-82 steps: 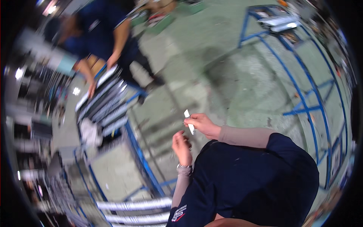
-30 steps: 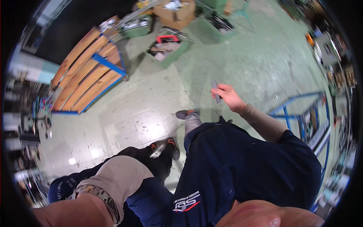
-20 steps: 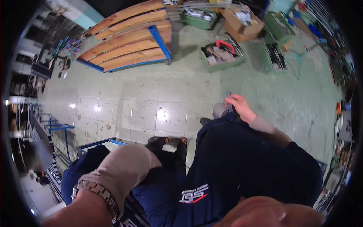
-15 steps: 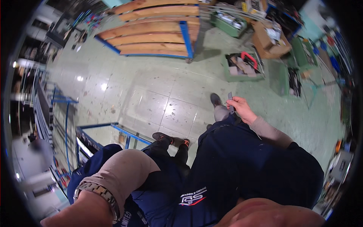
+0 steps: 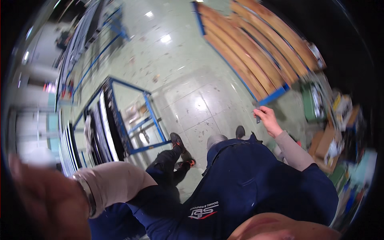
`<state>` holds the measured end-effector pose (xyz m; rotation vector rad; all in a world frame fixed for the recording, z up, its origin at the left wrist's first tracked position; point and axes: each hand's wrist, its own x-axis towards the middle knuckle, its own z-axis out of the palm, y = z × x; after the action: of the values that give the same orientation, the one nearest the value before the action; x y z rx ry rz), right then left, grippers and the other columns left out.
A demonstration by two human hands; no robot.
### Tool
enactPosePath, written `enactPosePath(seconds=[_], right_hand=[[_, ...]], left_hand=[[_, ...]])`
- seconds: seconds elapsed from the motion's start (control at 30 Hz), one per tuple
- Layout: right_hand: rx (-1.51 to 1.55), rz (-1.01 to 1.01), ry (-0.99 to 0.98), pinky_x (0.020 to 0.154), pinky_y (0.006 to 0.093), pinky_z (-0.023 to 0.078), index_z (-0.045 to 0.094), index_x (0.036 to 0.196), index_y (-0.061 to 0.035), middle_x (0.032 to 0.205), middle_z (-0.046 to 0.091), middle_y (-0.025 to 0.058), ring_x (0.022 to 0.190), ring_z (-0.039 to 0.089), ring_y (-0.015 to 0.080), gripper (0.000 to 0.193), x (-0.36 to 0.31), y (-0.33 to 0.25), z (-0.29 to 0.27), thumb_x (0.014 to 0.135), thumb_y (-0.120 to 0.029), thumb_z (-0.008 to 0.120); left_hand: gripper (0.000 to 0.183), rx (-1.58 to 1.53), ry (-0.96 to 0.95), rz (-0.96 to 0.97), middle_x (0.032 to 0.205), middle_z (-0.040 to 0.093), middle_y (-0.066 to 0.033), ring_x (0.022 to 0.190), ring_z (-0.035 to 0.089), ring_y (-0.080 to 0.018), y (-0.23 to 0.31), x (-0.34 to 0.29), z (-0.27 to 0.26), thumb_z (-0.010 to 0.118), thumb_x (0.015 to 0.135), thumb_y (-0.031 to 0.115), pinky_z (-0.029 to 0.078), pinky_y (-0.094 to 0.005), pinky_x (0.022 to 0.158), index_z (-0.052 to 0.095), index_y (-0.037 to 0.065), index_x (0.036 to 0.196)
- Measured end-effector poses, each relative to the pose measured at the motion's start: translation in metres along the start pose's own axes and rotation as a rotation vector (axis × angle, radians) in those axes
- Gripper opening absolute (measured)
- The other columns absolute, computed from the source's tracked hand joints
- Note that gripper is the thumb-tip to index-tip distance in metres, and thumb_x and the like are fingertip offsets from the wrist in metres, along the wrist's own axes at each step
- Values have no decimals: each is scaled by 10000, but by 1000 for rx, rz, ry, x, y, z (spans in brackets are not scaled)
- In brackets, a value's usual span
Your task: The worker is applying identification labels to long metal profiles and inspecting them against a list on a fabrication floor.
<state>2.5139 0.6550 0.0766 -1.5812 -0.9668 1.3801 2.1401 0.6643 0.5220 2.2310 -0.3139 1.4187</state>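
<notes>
My right hand (image 5: 269,118) is held out to the right of my navy shirt (image 5: 236,180), over the floor. Its fingers pinch a small, flat dark-grey piece (image 5: 258,119), whose exact kind I cannot make out. On the left, my bent left arm (image 5: 120,180) comes up close, a beige sleeve and a metal watch (image 5: 87,196) on it. My left hand (image 5: 52,200) is large, dark and smeared at the lower left edge; its fingers do not show clearly, nor whether it holds anything.
Another person's dark-trousered legs (image 5: 170,164) stand close on my left, beside a blue metal frame (image 5: 130,132) with upright panels. A slatted wooden rack (image 5: 248,56) is ahead right. Green bins (image 5: 312,102) and a cardboard box (image 5: 325,146) sit farther right; long profiles (image 5: 82,36) lie far left.
The view has turned left, so the wooden rack now appears farther right and the blue frame more fully. My left hand has shifted up in the picture. The grey piece stays in my right hand.
</notes>
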Motion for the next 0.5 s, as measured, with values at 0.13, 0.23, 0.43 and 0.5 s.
enactPosePath(seconds=[0.13,0.23,0.43,0.5], right_hand=[[-97,-18,-212,728,270,444,668,855,-33,801,639,-4,800,562,83,236,142,-53,28,953,-247,675],[-266,-262,-433,692,306,470,671,904,-27,805,650,9,757,572,104,265,233,-81,75,964,-284,687],[-710,-194,-601,898,384,523,619,1285,58,1103,721,160,1040,664,250,530,311,-117,192,993,-384,636],[-703,-430,-638,888,380,524,627,1261,54,1085,721,155,1024,664,242,504,408,-207,269,990,-371,640]], left_hand=[[174,403,57,-76,663,506,50,554,493,-80,-24,-18,-43,613,815,120,458,-232,576,476,114,707],[166,681,16,-74,676,514,40,569,500,-89,-26,-33,-98,615,831,142,458,-239,579,491,104,727],[171,1530,-299,376,702,531,20,600,513,-106,-7,-24,-210,618,864,187,458,-253,583,520,84,769],[179,1760,-329,465,711,536,13,610,517,-111,4,-16,-223,619,875,202,458,-257,584,530,78,783]])
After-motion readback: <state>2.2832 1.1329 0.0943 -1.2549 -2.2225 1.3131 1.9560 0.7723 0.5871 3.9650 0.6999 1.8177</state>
